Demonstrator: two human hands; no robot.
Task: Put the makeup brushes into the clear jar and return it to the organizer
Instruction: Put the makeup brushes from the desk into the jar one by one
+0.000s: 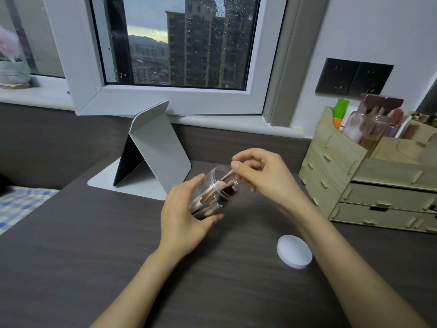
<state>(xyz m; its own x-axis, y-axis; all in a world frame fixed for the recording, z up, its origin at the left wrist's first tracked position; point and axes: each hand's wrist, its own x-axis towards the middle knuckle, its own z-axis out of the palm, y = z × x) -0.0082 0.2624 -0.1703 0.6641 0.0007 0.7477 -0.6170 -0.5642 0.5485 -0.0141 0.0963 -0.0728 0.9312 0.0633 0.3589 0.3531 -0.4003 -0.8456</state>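
My left hand (pixel 184 209) grips the clear jar (pixel 216 192), tilted with its open mouth toward the upper right, just above the dark desk. Several makeup brushes (pixel 208 197) with pale handles lie inside it. My right hand (pixel 262 176) is at the jar's mouth, its fingers pinched on a thin rose-gold brush (pixel 225 177) whose lower part is inside the jar. The wooden organizer (pixel 369 176) stands at the right, against the wall. The jar's white lid (pixel 294 251) lies flat on the desk in front of the organizer.
A grey folding mirror stand (pixel 151 152) sits behind the jar near the window sill. The organizer's top compartments hold bottles and tubes (pixel 364 121). A checked cloth (pixel 21 204) shows past the desk's left edge. A dark socket panel (pixel 353 76) is on the wall.
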